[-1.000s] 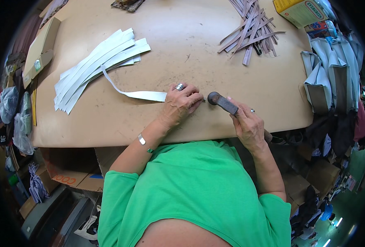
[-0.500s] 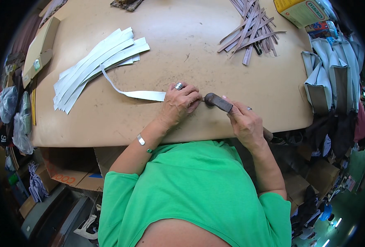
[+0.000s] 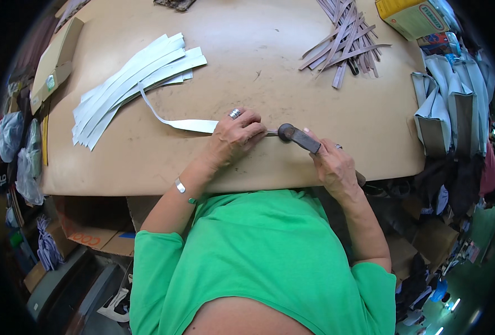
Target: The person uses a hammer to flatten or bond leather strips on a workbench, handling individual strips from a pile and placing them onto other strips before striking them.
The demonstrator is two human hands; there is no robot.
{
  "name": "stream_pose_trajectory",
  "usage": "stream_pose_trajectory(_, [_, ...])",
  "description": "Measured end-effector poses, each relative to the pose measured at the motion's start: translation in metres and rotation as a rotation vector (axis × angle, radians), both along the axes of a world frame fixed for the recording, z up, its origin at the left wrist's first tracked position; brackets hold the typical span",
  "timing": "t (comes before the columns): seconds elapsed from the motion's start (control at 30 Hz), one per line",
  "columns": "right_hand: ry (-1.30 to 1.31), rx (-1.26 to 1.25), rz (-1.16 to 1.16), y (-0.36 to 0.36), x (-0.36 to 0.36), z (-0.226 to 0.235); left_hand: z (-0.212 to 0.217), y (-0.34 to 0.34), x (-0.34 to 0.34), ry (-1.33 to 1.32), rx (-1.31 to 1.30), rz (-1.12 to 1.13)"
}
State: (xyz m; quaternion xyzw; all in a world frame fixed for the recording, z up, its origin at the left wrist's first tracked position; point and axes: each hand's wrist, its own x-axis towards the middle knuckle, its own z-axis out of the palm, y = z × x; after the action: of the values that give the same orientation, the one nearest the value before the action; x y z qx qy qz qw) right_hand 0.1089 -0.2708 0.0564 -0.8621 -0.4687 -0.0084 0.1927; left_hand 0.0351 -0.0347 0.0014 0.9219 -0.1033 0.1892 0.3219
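Note:
My left hand (image 3: 237,135) is closed on a long white strip (image 3: 191,125), whose free end curls left toward a fanned stack of white strips (image 3: 127,92). A thin, darker end of the strip sticks out past my fingers to the right. My right hand (image 3: 335,164) grips a hammer (image 3: 303,139) with a dark, rounded metal head. The round face of the head rests at or just above the strip's thin end on the tan table (image 3: 230,67); contact cannot be made out. Most of the hammer's handle is hidden by my hand.
Narrow brownish strips (image 3: 348,42) lie in a loose pile at the far right. A yellow tin (image 3: 412,19) and folded white-and-brown pieces (image 3: 448,111) stand along the right edge. A long tan box (image 3: 55,64) lies at the left edge, with plastic bags (image 3: 29,162) beside it.
My left hand has shifted slightly left, leaving more of the strip's thin right end showing. The hammer stays near the same spot.

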Motion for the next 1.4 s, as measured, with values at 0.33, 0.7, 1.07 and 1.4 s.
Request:
stream_pose_trajectory(0.33, [-0.005,-0.011,0.022,0.006,0.005,-0.002,-0.003,0.001,0.004,-0.024,-0.023,-0.054])
stream_pose_trajectory(0.7, [0.061,-0.058,-0.089,-0.005,0.005,0.002,-0.014,-0.005,0.001,0.044,-0.015,0.014])
stream_pose_trajectory(1.07, [-0.015,-0.021,-0.062,-0.013,0.002,-0.007,-0.012,-0.037,0.011,-0.084,0.137,0.163])
stream_pose_trajectory(1.4, [0.02,-0.11,-0.094,-0.023,0.004,-0.014,0.0,0.068,-0.087,0.062,0.181,0.653])
